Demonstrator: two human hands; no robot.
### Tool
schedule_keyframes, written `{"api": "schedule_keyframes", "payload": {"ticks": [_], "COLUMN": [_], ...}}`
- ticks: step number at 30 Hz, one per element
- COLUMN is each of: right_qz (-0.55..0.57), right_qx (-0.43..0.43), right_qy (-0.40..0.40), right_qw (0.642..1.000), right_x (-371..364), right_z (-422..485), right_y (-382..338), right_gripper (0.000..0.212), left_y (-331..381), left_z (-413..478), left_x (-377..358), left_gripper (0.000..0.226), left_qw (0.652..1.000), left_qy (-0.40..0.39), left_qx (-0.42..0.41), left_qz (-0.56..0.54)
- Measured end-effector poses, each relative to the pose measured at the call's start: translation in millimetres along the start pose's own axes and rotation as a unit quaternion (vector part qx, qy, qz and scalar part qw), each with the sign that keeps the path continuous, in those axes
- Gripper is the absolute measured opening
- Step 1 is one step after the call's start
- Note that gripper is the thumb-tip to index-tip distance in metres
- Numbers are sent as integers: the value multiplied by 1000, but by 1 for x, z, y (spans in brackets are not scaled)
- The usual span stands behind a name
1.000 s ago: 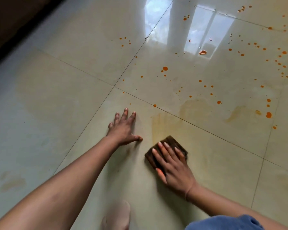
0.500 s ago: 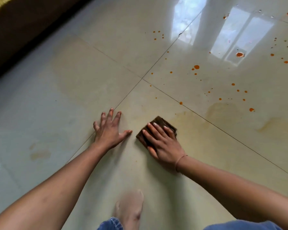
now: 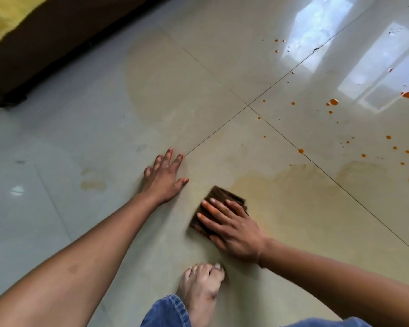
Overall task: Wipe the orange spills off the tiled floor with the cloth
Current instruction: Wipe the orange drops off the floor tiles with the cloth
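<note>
A folded dark brown cloth (image 3: 224, 197) lies on the glossy beige tiled floor (image 3: 198, 74). My right hand (image 3: 232, 227) presses flat on the cloth with straight, spread fingers. My left hand (image 3: 164, 179) rests palm down on the floor to the left of the cloth, fingers spread. Several orange drops (image 3: 333, 102) dot the tile at the far right. A pale orange smear (image 3: 288, 180) spreads just right of the cloth. A fainter smudge (image 3: 93, 182) marks the floor to the left of my left hand.
My bare foot (image 3: 201, 293) and a blue denim hem (image 3: 168, 312) stand close below the cloth. Dark brown furniture (image 3: 57, 31) with a yellow cover (image 3: 7, 17) runs along the upper left. Bright window reflections (image 3: 316, 27) lie on the far tiles.
My right hand has slid the cloth back towards me and my foot, away from the drops. The view has shifted left, so the furniture and foot show more. My left hand stays planted.
</note>
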State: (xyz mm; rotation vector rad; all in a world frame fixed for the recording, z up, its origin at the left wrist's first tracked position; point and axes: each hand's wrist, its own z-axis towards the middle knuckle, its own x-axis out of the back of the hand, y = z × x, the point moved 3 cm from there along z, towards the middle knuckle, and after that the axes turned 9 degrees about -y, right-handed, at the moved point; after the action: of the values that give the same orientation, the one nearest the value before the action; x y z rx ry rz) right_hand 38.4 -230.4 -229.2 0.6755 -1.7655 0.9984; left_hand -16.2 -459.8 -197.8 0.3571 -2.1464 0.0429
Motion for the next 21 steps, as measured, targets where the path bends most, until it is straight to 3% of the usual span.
{"api": "schedule_keyframes", "payload": {"ticks": [4,8,13,15,18,21], "right_qz": [-26,5,7,-7,31,39], "right_qx": [51,-10,15,-50,-231,-232], "right_qy": [3,22,2,33,60,64], "right_qw": [998,1000,1000,998,971,970], "right_x": [-2,8,-5,9,36,20], "right_z": [7,76,1,11,47,9], "right_y": [-5,-28,-11,25,64,42], "right_gripper": [57,56,59,58,61,60], "left_y": [-22,-41,-36,-25,-4,26], "left_z": [-8,-14,-18,-18,-9,2], "left_x": [-2,-3,-5,-4,0,2], "left_gripper": [68,64,62,65,70,70], "left_qw": [1000,1000,999,1000,1000,998], "left_qy": [-13,-8,-9,3,10,8], "left_qx": [12,18,29,17,-29,-64], "left_qz": [-2,8,-22,-19,-8,-5]}}
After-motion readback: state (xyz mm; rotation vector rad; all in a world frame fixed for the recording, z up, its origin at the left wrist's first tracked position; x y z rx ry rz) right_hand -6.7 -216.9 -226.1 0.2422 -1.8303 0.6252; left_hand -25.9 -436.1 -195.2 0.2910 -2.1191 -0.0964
